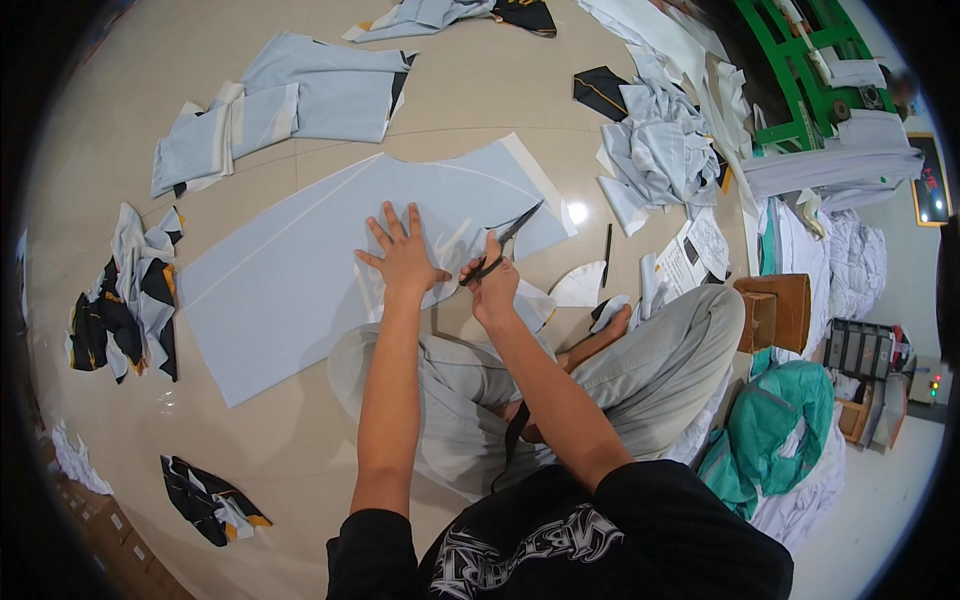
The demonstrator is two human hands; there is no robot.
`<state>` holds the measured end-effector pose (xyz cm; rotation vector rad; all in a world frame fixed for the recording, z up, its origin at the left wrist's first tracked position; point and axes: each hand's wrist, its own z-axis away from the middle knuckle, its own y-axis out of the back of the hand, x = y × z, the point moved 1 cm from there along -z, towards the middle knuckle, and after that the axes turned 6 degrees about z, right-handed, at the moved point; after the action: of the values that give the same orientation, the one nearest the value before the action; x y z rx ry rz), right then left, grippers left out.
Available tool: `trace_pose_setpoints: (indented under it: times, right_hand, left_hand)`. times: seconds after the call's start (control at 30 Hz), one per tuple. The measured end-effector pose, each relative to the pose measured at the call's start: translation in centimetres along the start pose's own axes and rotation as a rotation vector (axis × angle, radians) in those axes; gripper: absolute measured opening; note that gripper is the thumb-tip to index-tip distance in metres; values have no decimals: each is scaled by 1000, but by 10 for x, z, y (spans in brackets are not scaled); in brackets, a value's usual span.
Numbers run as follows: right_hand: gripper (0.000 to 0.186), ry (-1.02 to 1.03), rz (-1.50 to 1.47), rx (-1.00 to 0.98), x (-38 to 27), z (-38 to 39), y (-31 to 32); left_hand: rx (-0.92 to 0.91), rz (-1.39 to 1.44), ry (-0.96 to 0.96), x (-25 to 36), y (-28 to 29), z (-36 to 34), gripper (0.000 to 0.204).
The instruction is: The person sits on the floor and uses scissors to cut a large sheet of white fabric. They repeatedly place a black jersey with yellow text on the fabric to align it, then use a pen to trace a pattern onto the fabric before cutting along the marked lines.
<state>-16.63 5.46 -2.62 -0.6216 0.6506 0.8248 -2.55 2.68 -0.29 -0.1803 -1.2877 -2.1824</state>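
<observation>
A large piece of light blue fabric (pixel 290 270) lies flat on the tiled floor in front of my crossed legs, with white strips and lines along parts of it. Pressed on its near middle, my left hand (pixel 404 252) has its fingers spread. Just to the right, my right hand (pixel 490 285) grips black-handled scissors (pixel 507 237) by the handles. Their blades point up and right, over a cut edge near the fabric's right end. Close to my right hand lie a white curved pattern piece (pixel 578 286) and a thin black pen-like stick (pixel 607 254).
Folded blue fabric (pixel 320 90) lies beyond, and a crumpled blue pile (pixel 665 145) at the far right. Black, white and yellow cloth pieces (pixel 125 300) are on the left. At right are a printed sheet (pixel 680 265), a cardboard box (pixel 775 312), a green bag (pixel 780 420) and a green metal frame (pixel 800 80).
</observation>
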Motion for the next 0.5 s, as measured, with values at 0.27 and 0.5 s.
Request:
trace_pose_setpoints:
  times: [0.27,0.5]
  right_hand:
    - [47,19,-28,-3,-7,-14,-4]
    - [47,24,-71,-9,-8,-17,-8]
  left_hand:
    - [-11,13,-2,0,1,0,145]
    - [-16,12,-4,0,2,1,144]
